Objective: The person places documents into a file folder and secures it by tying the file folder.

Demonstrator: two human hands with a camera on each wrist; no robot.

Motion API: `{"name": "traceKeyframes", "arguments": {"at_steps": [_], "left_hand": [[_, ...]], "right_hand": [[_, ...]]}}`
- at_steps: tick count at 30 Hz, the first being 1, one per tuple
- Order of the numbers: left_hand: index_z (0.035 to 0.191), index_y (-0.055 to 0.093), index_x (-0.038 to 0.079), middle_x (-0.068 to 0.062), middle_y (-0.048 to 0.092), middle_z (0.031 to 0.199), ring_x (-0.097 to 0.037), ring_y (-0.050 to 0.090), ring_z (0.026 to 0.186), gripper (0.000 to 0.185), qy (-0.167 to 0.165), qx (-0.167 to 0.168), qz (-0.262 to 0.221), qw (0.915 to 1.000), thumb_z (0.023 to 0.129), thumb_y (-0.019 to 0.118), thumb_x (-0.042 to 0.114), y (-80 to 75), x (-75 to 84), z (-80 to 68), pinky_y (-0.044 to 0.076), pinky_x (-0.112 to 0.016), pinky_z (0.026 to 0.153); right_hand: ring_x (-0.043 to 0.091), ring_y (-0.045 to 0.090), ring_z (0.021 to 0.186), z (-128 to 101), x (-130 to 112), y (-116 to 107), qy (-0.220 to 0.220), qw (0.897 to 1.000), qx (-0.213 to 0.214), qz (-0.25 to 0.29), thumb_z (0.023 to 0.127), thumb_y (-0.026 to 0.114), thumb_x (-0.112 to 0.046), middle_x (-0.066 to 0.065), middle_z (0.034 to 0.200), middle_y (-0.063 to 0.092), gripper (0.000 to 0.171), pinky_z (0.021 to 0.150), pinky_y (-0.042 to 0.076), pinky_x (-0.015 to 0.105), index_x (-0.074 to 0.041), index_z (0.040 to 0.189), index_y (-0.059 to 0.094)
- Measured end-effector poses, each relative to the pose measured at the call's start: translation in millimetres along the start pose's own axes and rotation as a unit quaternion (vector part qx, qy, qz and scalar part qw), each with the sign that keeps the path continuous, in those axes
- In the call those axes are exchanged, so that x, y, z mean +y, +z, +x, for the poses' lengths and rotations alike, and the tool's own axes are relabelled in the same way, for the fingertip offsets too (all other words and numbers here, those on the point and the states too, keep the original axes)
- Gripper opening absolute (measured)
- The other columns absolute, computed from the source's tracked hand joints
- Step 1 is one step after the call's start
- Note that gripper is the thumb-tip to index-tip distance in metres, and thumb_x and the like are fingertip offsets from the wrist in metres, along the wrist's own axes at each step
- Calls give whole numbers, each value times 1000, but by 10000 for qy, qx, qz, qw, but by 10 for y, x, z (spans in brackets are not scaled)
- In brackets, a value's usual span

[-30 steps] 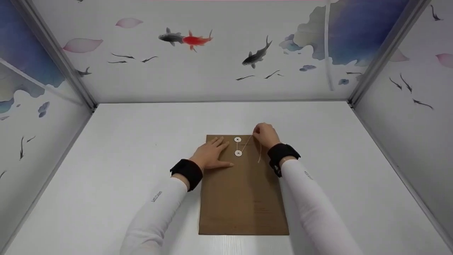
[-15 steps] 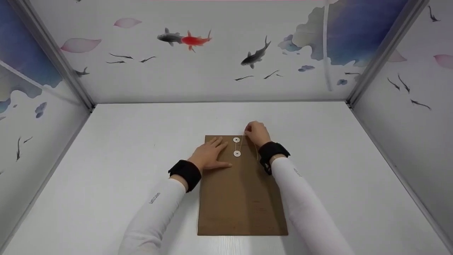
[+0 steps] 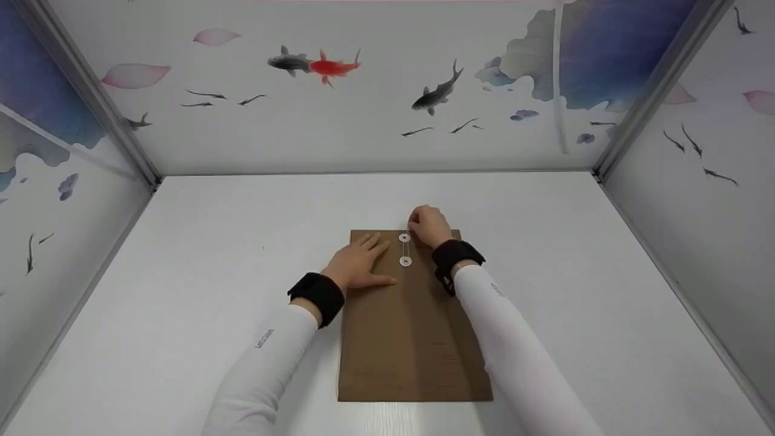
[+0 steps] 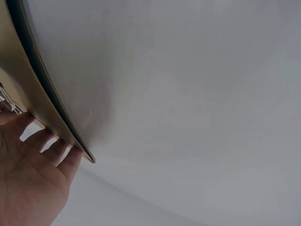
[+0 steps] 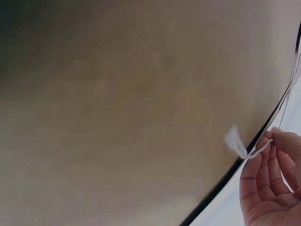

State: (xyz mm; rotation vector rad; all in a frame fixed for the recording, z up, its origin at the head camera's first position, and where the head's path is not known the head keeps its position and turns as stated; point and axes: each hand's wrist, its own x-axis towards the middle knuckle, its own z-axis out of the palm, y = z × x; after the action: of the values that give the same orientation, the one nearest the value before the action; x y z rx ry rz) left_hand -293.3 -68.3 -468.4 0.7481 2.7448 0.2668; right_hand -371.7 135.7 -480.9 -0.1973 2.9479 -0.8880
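A brown paper envelope (image 3: 393, 339) lies flat on the white table, with two white round buttons, an upper one (image 3: 404, 238) and a lower one (image 3: 405, 261), near its top edge. White string (image 3: 408, 249) runs between the buttons. My left hand (image 3: 358, 264) rests on the upper left of the envelope, fingers spread and straight. Just right of the upper button, my right hand (image 3: 430, 226) pinches the string between thumb and index finger. The right wrist view shows the pinched string (image 5: 261, 149) with its frayed loose end hanging from the fingers.
The white table (image 3: 212, 254) surrounds the envelope on all sides. Panels printed with fish and petals enclose it, with the back wall (image 3: 363, 133) behind and one wall at each side.
My right hand has moved left along the envelope's top edge, bringing the string from a slant at the right to nearly upright beside the buttons. The left hand stays in place.
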Motion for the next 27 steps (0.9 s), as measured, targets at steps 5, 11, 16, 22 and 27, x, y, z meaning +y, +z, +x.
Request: {"name": "traceKeyframes", "arguments": {"at_steps": [5, 11, 16, 22, 27], "left_hand": [[161, 33, 14, -13, 24, 172, -33, 21, 161, 88, 39, 76, -14, 10000, 94, 61, 63, 11, -14, 10, 28, -49, 128], [161, 33, 13, -14, 24, 171, -33, 22, 161, 89, 29, 77, -52, 10000, 94, 62, 64, 20, -8, 17, 28, -49, 128], [161, 33, 14, -14, 24, 171, -34, 22, 161, 89, 2, 52, -55, 10000, 93, 62, 63, 6, 6, 19, 28, -49, 128], [162, 30, 14, -13, 22, 172, -31, 20, 161, 92, -36, -42, 120, 9999, 93, 60, 67, -2, 6, 35, 27, -47, 129], [161, 32, 14, -13, 23, 172, -31, 20, 161, 90, -34, -18, 76, 10000, 93, 61, 65, 14, 13, 36, 28, -47, 128]], "right_hand": [[33, 70, 97, 34, -56, 43, -105, 9999, -39, -26, 99, 61, -6, 21, 106, 76, 17, 91, 56, 44, 4, 105, 73], [31, 70, 97, 43, -90, 67, -274, 9993, -217, -142, 100, 61, -8, 20, 106, 76, 17, 89, 56, 43, 3, 106, 74], [33, 70, 103, 41, -87, 27, -473, 9979, -375, -249, 100, 62, -9, 20, 109, 75, 19, 94, 56, 44, 3, 108, 74], [36, 70, 108, 10, -65, -37, -732, 9966, -379, -85, 102, 58, -8, 22, 114, 75, 23, 98, 55, 47, 5, 113, 73], [38, 70, 110, -66, 2, -79, -966, 9949, -276, -104, 104, 52, -7, 25, 117, 73, 27, 98, 55, 49, 7, 115, 72]]}}
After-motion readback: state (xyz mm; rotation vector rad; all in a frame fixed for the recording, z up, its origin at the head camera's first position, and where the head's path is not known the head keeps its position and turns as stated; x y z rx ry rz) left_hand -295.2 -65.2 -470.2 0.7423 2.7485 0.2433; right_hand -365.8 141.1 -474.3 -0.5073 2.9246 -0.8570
